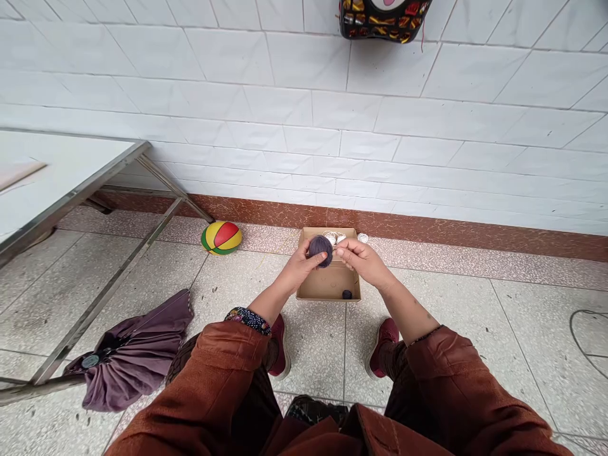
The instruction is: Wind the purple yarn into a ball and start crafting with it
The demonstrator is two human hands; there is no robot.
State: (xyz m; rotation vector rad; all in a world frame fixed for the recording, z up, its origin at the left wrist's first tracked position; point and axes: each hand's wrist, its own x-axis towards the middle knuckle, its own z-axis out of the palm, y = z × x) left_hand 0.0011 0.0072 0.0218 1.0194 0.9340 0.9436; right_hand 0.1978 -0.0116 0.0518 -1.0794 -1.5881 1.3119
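Observation:
A dark purple-grey ball of yarn (pixel 321 251) rests in my left hand (pixel 304 265), its fingers and thumb wrapped round it. Just right of the ball, my right hand (pixel 361 258) is closed in a pinch, seemingly on a strand of the yarn; the strand itself is hard to make out. Below both hands a shallow cardboard box (pixel 319 290) stands on the floor. White balls of yarn (pixel 341 239) lie at its far side, partly hidden by my hands. A small dark ball (pixel 347 294) sits in its near right corner.
A metal-framed table (pixel 76 190) stands at left, a multicoloured ball (pixel 221 238) by its leg. Under it lies a purple folded umbrella (pixel 137 354). One white ball (pixel 363 238) is beside the box. A black basket (pixel 384 22) hangs on the tiled wall; a cable (pixel 577 335) lies right.

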